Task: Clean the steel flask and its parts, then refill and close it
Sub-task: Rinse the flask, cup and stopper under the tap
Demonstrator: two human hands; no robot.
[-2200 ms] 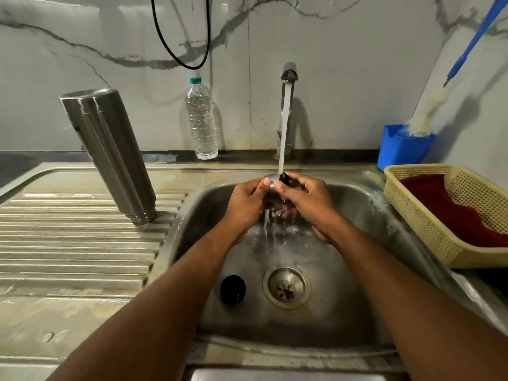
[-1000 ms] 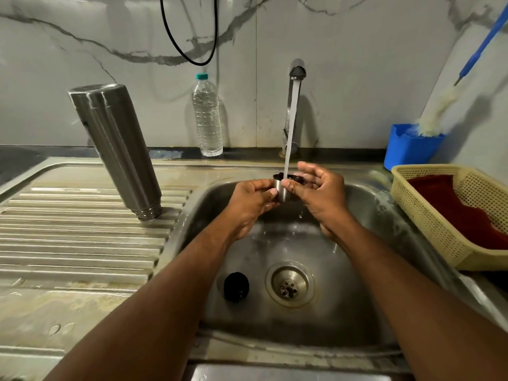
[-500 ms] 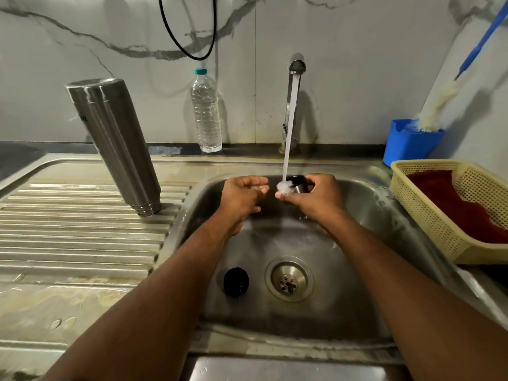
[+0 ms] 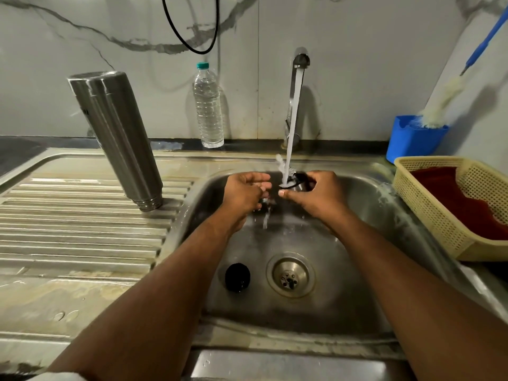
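Observation:
The steel flask body (image 4: pixel 118 138) stands upside down on the ribbed drainboard, left of the sink. My right hand (image 4: pixel 316 196) grips a small steel and black flask cap (image 4: pixel 298 182) under the running tap stream, and water splashes off it. My left hand (image 4: pixel 244 193) hovers just left of the stream with fingers loosely curled and nothing in it. A round black flask part (image 4: pixel 237 277) lies on the sink floor, left of the drain (image 4: pixel 290 276).
The tap (image 4: pixel 298 86) runs at the back of the sink (image 4: pixel 357 312). A clear plastic water bottle (image 4: pixel 208 105) stands by the wall. At the right are a blue holder (image 4: pixel 412 141) with a brush and a yellow basket (image 4: pixel 428 215) holding a red cloth.
My left hand has let go of the cap and drawn a little left. The right hand alone now keeps the cap under the stream.

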